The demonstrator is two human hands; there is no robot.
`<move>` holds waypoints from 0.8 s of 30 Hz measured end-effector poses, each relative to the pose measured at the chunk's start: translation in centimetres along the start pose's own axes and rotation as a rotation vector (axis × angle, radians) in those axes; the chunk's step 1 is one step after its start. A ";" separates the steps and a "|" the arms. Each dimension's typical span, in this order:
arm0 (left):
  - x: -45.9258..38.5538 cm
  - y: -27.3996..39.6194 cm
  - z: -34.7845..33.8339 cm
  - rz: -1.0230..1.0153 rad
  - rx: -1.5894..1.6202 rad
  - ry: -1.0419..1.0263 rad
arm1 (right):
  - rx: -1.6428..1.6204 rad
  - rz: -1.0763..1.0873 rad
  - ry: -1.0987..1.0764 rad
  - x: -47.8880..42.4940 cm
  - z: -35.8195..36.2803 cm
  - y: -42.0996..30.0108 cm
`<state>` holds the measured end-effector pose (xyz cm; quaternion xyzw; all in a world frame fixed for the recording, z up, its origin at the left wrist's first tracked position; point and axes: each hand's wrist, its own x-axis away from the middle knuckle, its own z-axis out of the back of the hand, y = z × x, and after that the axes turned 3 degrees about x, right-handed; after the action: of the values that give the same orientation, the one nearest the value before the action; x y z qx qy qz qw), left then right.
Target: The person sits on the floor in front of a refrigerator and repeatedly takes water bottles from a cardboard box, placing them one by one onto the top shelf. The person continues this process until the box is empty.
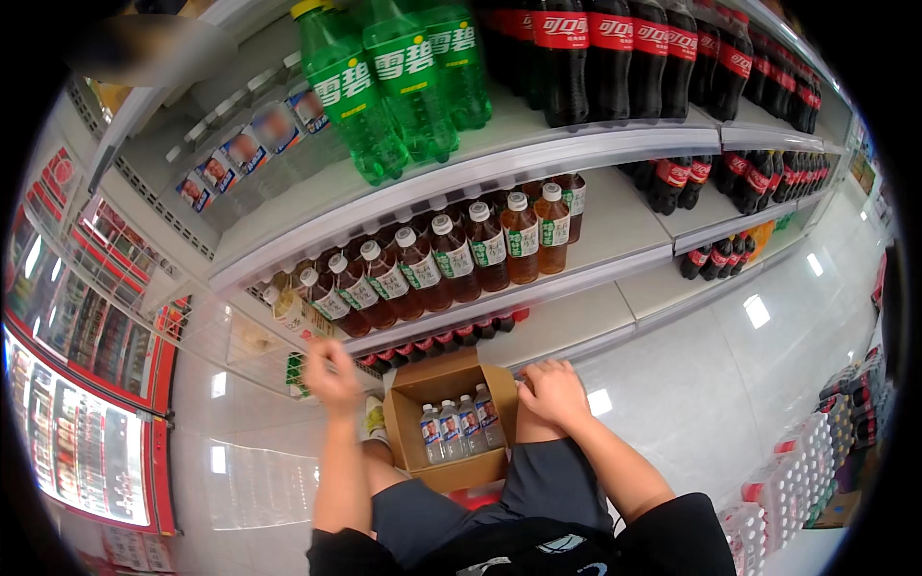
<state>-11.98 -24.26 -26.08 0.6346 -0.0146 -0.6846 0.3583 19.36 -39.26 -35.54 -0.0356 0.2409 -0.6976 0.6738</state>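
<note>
My left hand is blurred, with its fingers curled and nothing visible in it. It hangs in front of the lower shelves, just below a bottle with a pale yellow label. My right hand rests on my right knee and holds nothing. Between my legs stands an open cardboard box. Several clear plastic bottles with white caps and blue picture labels stand upright inside it, grouped towards its near side. Dark amber tea bottles with white caps line the shelf ahead.
The upper shelf bears green Sprite bottles, Coca-Cola bottles and clear bottles. A wire rack juts out at left, before red-framed drinks coolers. Shrink-wrapped bottle packs stand on the tiled floor at right.
</note>
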 end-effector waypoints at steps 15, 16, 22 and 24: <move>32.4 -12.5 -7.8 0.987 -0.274 -1.607 | 0.156 0.091 -0.071 -0.6 -1.3 -0.9; 32.9 -12.2 -8.3 1.035 -0.276 -1.566 | 0.165 0.091 -0.062 -0.7 -1.4 -0.8; 34.6 -11.3 -10.0 1.142 -0.184 -1.451 | 0.199 0.063 -0.157 -1.8 -1.8 -1.8; 35.0 -11.2 -11.0 1.238 -0.113 -1.358 | 0.210 0.058 -0.193 -2.3 -1.8 -2.1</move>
<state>-5.36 -29.00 -63.59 -0.0429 -0.5255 -0.5958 0.6058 16.98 -36.57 -35.70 -0.0250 0.1017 -0.6927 0.7136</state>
